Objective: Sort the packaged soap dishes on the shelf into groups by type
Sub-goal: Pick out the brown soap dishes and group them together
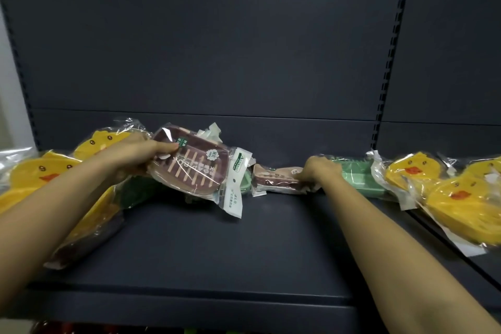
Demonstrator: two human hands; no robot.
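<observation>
Head view looks down on a dark shelf (217, 247) with packaged soap dishes strung along its back edge. The left hand (135, 154) grips a brown slatted soap dish (189, 168) in clear wrap, thumb on top, holding it tilted and raised above the shelf left of the middle. The right hand (315, 171) curls its fingers round the end of a second brown soap dish (276, 177), which lies on its side on the shelf near the middle of the back edge. Just beside that hand, toward the right end, lies a green soap dish (357, 176). Yellow duck-shaped soap dishes (461, 198) are piled at the right end, and more yellow duck dishes (40, 171) crowd the left end, partly under the left forearm. Another green pack (245, 184) peeks out behind the raised brown one.
</observation>
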